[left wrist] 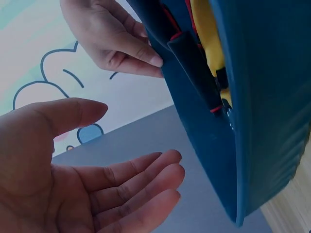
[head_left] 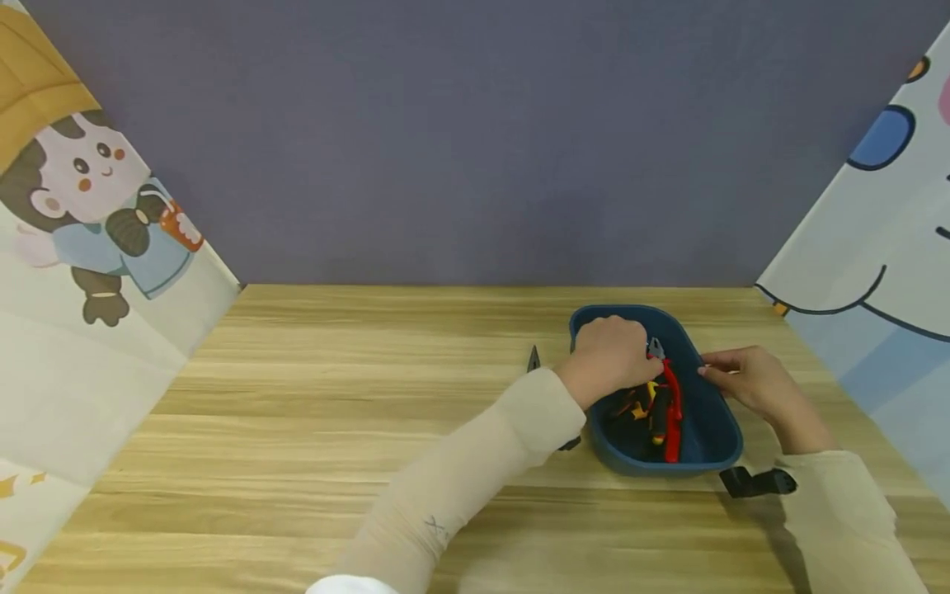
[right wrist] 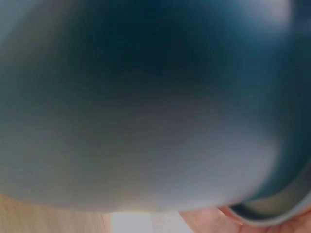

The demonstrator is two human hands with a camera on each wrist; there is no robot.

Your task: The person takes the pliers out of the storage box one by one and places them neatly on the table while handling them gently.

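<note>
On the bench [head_left: 297, 396], right of centre: blue bin [head_left: 708, 421], open side up, its long axis running far to near, the far end leaning left.
Red pliers [head_left: 673, 429]: in the bin, nose toward the far end, handles toward the person, long axis roughly along the bin's.
Dark handle [head_left: 659, 417]: just left of the red handles, running nearly parallel, with yellow parts.
Left hand [head_left: 610, 351]: over the bin's far left part, beside the pliers' nose; grip spread in the left wrist view, palm bare.
Right hand [head_left: 753, 379]: grip pinching the bin's right rim between thumb and fingers.
Pointed tool [head_left: 533, 360]: left of the bin, tip aimed at the grey panel [head_left: 475, 148], the rest hidden by the left sleeve [head_left: 475, 470].
</note>
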